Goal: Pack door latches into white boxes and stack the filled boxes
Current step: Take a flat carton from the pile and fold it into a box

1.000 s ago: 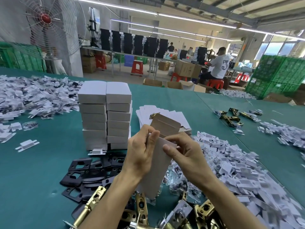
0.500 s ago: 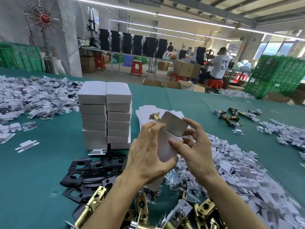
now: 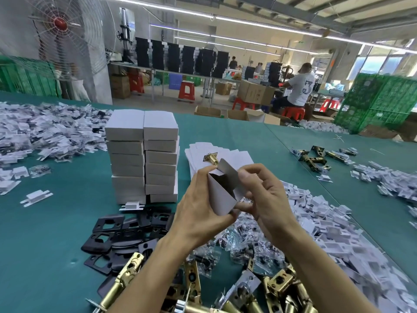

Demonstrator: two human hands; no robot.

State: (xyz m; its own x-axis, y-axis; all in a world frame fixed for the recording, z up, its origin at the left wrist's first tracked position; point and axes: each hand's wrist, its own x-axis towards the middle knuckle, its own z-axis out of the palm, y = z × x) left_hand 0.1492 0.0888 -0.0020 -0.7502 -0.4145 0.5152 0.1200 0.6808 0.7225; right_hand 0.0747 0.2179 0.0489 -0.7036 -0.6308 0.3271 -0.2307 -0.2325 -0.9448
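Observation:
Both hands hold a small white box (image 3: 222, 195) above the green table (image 3: 67, 222), its end open and one flap (image 3: 228, 170) standing up. My left hand (image 3: 200, 211) grips the box's left side from below. My right hand (image 3: 266, 199) pinches the flap and the right side. Two stacks of closed white boxes (image 3: 144, 159) stand behind and left. A pile of flat white box blanks (image 3: 234, 157) lies behind my hands with one brass latch (image 3: 212, 158) on it. More brass door latches (image 3: 277, 288) lie along the near edge.
Black strike plates (image 3: 117, 233) lie left of my forearms. Bagged screws (image 3: 243, 242) and white plastic parts (image 3: 327, 222) spread to the right; another white heap (image 3: 45, 132) lies far left. A few latches (image 3: 316, 158) sit far right. A person in a white shirt (image 3: 300, 86) sits beyond the table.
The flat box blank has been opened into a tube between my hands. It now sits shorter and higher, with the end open and a flap raised. My hands moved closer together around it.

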